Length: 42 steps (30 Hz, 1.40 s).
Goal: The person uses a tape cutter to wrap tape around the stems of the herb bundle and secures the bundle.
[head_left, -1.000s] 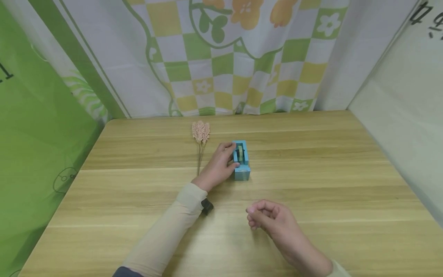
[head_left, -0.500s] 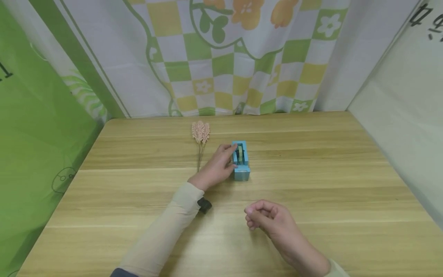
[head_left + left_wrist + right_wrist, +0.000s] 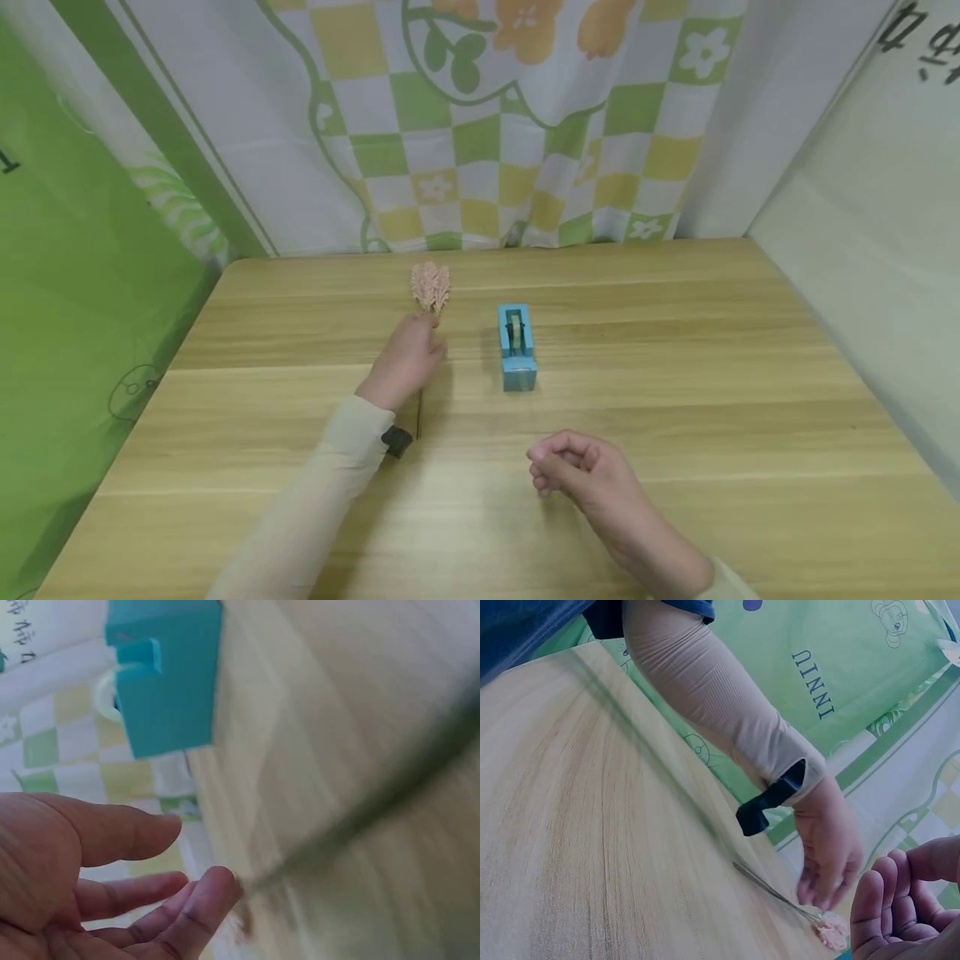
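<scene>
In the head view, my left hand (image 3: 405,358) reaches over the stems of a pink flower sprig (image 3: 430,287) on the wooden table. Seen from the left wrist, its thumb and fingers are spread apart, with a fingertip (image 3: 217,881) right at a blurred stem (image 3: 375,799). To the right of that hand stands a blue tape dispenser (image 3: 517,346) with a roll of tape in it. My right hand (image 3: 585,479) hovers in front of the dispenser, fingers curled and thumb tip against the index finger. I cannot tell whether something thin is pinched there.
The wooden table (image 3: 712,400) extends around both hands. Behind it hangs a checked, flowered curtain (image 3: 517,167). A green cloth (image 3: 82,292) covers the left side, and a pale one (image 3: 877,192) the right. A black strap (image 3: 397,442) sits at the left wrist.
My left hand has left the tape dispenser and moved left onto the flower stems. The dispenser stays in place, and the right hand holds its pose.
</scene>
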Available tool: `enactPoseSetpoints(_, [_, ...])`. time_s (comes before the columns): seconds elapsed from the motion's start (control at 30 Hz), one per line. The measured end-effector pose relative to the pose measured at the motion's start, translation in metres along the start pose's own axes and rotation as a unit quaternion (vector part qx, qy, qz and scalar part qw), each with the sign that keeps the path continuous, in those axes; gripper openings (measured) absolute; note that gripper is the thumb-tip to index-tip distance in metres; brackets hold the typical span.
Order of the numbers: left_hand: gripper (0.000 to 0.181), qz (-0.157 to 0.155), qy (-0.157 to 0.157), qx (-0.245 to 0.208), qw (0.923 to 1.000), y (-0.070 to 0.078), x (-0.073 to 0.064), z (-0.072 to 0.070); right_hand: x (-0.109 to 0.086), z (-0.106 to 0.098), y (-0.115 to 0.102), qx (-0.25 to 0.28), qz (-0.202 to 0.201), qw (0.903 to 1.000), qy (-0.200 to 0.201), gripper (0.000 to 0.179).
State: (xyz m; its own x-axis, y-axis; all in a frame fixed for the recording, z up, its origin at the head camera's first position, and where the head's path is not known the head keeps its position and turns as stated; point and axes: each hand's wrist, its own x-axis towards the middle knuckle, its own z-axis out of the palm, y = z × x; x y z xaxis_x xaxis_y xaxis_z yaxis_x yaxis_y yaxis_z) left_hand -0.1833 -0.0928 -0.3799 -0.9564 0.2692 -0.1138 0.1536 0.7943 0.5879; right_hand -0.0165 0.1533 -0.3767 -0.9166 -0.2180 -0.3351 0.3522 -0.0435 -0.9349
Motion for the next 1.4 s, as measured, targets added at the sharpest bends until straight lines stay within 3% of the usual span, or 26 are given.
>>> enactPoseSetpoints(0.27, [0.009,-0.054,-0.004,-0.015,0.9984,-0.018,0.001,0.000,0.002,0.000,-0.002,-0.005,-0.002,1.0000,-0.006,0.023])
enactPoseSetpoints(0.47, [0.037,-0.096,-0.026,-0.022,0.9948,-0.021,0.004,0.005,0.000,0.000,0.001,0.001,-0.002,0.9999,-0.011,0.022])
enactPoseSetpoints(0.7, [0.033,-0.104,-0.023,-0.019,0.9941,-0.020,0.004,0.006,0.000,0.000,0.003,0.001,-0.002,1.0000,-0.008,0.022])
enactPoseSetpoints(1.0, [0.009,-0.115,-0.013,-0.013,0.9932,-0.017,0.004,0.008,0.000,-0.001,0.003,-0.001,-0.002,1.0000,-0.009,0.023])
enactPoseSetpoints(1.2, [0.010,-0.110,-0.010,-0.001,0.9939,-0.017,0.000,0.007,0.000,-0.002,0.003,-0.002,-0.004,0.9999,-0.009,0.022])
enactPoseSetpoints(1.4, [0.013,-0.085,0.022,0.028,0.9957,-0.011,-0.009,-0.004,0.001,-0.003,0.003,-0.006,-0.002,1.0000,-0.006,0.023])
